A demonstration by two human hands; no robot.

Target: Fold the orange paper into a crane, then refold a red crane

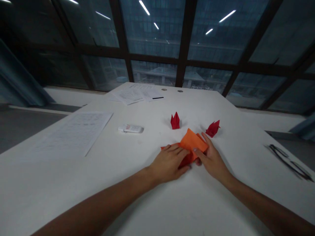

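Note:
An orange sheet of origami paper (193, 141), partly folded, lies under and between both hands on the white table. My left hand (168, 163) rests flat over its left part, fingers stretched out and pressing it down. With thumb on top and fingers around the edge, my right hand (212, 160) grips the paper's right side, where a flap stands raised. Just beyond the paper stands a red folded-paper figure (175, 121) with pointed tips. A second red folded-paper figure (213, 128) sits tilted past my right fingertips.
A white tube-like item with printing (131, 128) lies left of centre. Printed sheets (76, 134) cover the table's left side, and more papers (134, 92) with a black pen (157, 98) lie at the back. Eyeglasses (290, 162) rest near the right edge. Windows stand behind the table (157, 209).

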